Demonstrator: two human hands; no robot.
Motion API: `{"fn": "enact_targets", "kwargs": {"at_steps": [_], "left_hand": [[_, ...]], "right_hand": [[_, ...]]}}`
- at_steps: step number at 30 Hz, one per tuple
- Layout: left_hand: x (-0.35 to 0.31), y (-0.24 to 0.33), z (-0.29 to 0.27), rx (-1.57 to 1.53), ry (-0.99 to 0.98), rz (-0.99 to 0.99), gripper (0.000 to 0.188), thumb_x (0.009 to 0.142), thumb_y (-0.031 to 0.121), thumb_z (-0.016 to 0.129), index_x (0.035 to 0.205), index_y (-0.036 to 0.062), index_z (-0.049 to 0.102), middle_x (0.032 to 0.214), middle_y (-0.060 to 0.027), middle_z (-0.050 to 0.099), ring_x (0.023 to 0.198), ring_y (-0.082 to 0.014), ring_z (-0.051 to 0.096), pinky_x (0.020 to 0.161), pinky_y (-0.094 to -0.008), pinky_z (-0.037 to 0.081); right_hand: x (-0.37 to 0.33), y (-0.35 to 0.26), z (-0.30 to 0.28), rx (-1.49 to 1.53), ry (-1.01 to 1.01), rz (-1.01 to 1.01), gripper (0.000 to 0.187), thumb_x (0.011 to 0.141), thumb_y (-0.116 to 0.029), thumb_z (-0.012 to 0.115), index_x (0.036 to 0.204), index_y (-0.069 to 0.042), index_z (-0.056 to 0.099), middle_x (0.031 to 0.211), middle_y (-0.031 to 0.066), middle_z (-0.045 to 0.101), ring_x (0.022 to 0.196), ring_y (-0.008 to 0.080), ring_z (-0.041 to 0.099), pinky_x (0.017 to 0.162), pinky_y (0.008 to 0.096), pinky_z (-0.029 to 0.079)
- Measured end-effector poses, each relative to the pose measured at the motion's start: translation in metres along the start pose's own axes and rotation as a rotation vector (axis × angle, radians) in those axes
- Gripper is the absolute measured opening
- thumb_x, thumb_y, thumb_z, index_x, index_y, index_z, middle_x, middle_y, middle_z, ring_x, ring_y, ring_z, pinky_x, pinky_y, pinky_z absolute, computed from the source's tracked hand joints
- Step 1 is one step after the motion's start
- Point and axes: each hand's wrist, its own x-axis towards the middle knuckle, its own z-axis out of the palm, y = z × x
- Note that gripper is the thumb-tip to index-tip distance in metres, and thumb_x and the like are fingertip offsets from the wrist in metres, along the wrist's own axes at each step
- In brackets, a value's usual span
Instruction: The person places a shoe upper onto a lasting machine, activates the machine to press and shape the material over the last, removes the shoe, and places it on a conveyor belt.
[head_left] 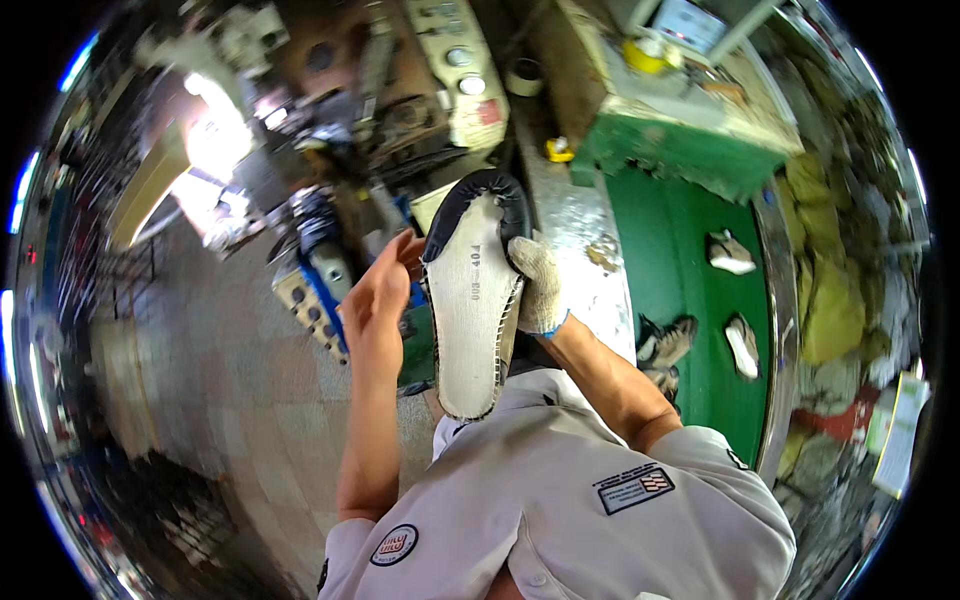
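Observation:
A shoe upper is held up in front of my chest with its underside facing me. Its pale insole board carries a printed marking, stitches run round the edge, and a black band is folded over the wider far end. My right hand, in a knitted work glove with a blue cuff, grips its right side, the thumb lying over the edge onto the board. My bare left hand is beside the left edge with its fingers extended; the fingertips come close to the upper, and whether they touch cannot be made out.
A machine with a dial panel stands ahead. To the right, a green-lined tray holds several shoes, next to a metal ledge. A green-fronted bench bears yellow tape. Olive sacks lie far right; tiled floor spreads left.

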Motion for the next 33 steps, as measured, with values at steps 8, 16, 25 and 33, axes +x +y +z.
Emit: {"fn": "enact_targets", "kwargs": {"at_steps": [8, 16, 25, 33], "left_hand": [[0.013, -0.081, 0.136, -0.071, -0.448, -0.484, 0.037, 0.094, 0.028, 0.071, 0.104, -0.0083, 0.072, 0.092, -0.0069, 0.07, 0.082, -0.013, 0.061, 0.08, -0.0282, 0.047], [-0.007, -0.145, 0.308, 0.254, -0.901, -0.495, 0.031, 0.092, 0.025, 0.074, 0.108, -0.0015, 0.071, 0.1, -0.0034, 0.071, 0.092, -0.0117, 0.063, 0.084, -0.0271, 0.048], [-0.045, -0.261, 0.36, 0.75, -1.256, -0.402, 0.06, 0.096, 0.037, 0.07, 0.132, -0.0092, 0.06, 0.126, -0.0267, 0.067, 0.12, -0.0311, 0.064, 0.103, -0.0389, 0.048], [-0.045, -0.311, 0.321, 0.913, -1.213, -0.712, 0.043, 0.094, 0.02, 0.071, 0.127, -0.0071, 0.064, 0.111, -0.0147, 0.072, 0.097, -0.0197, 0.068, 0.087, -0.031, 0.052]], "right_hand": [[-0.078, -0.073, -0.105, -0.067, 0.28, -0.168, 0.051, 0.087, -0.03, 0.068, 0.126, 0.002, 0.062, 0.109, 0.012, 0.072, 0.095, 0.0199, 0.07, 0.085, 0.0346, 0.057], [-0.162, -0.147, -0.182, -0.502, 0.565, -0.347, 0.071, 0.083, -0.031, 0.076, 0.141, 0.002, 0.051, 0.121, 0.0094, 0.065, 0.109, 0.0149, 0.058, 0.098, 0.0319, 0.048], [-0.309, -0.221, -0.362, -1.143, 1.109, 0.299, 0.072, 0.079, -0.058, 0.065, 0.122, 0.0, 0.067, 0.114, 0.0246, 0.07, 0.104, 0.0355, 0.068, 0.091, 0.0436, 0.052], [-0.392, -0.278, -0.523, -1.225, 1.283, 0.777, 0.081, 0.082, -0.07, 0.065, 0.118, 0.003, 0.07, 0.122, 0.0261, 0.068, 0.115, 0.04, 0.065, 0.098, 0.0448, 0.05]]}}
